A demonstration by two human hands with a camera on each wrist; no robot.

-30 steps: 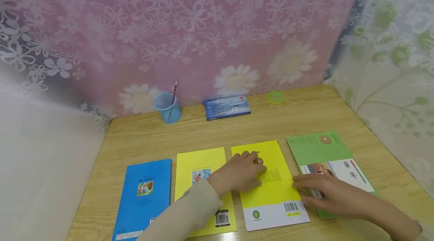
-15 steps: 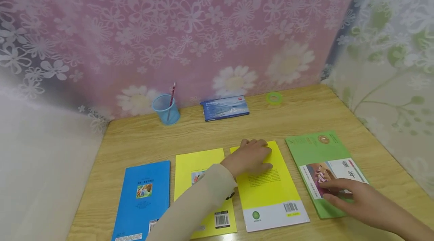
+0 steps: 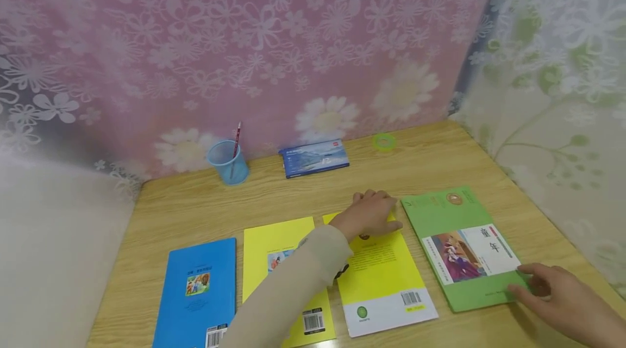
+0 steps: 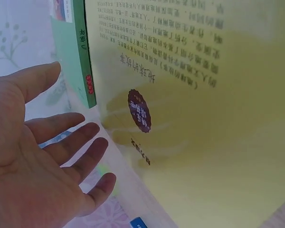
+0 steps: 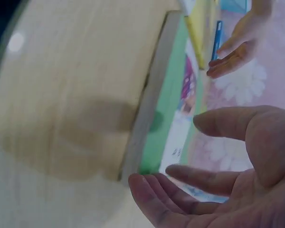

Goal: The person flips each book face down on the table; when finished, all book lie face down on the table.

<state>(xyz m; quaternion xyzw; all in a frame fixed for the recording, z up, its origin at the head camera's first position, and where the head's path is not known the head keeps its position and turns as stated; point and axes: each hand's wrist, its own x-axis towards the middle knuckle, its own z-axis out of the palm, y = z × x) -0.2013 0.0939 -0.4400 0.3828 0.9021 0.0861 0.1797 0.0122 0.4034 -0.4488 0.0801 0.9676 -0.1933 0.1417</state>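
Yellow and green covers lay side by side on the wooden desk (image 3: 440, 163). The left hand (image 3: 373, 214) hovered with relaxed fingers over the yellow book (image 3: 379, 269), holding nothing; the right hand (image 3: 562, 293), also open, sat at the green book (image 3: 459, 244)'s near corner. Lifting that corner would go best with fingertips slid under its edge. Only the right wrist view showed the green book's thick page edge (image 5: 145, 109); the left wrist view showed the yellow cover's print (image 4: 180, 61) up close.
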